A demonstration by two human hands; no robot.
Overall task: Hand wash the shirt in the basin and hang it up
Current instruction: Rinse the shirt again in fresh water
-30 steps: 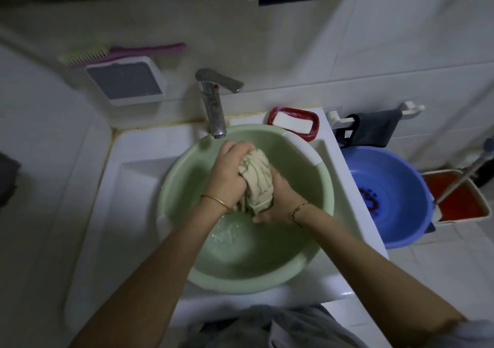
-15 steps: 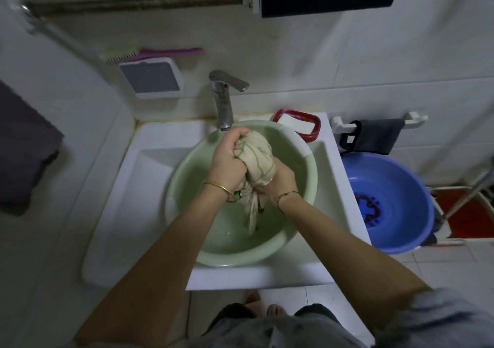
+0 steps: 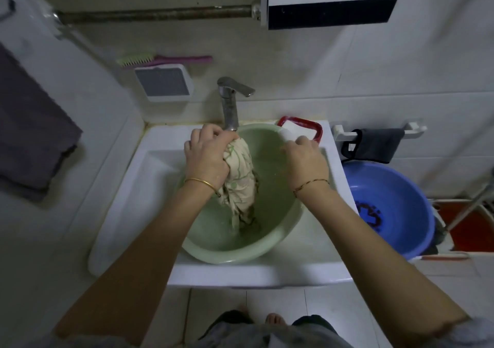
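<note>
Our left hand [image 3: 207, 158] is gripping the limp, presumably water-heavy shirt [image 3: 240, 179] by its bunched top; we are not discerning the right hand [image 3: 306, 160]'s grip.

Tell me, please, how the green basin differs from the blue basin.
The green basin is tilted in the sink, its rim gripped by the right hand; the blue basin stands beside it, untouched. The shirt hangs into the green basin; the blue basin holds no cloth. Both are round.

Blue tub [image 3: 395, 187], right of sink [image 3: 128, 200]. Red soap dish [image 3: 307, 122], far right. Brush [image 3: 165, 59], far wall. Grey towel [image 3: 32, 134], left. Dark cloth [image 3: 377, 144], right.
</note>
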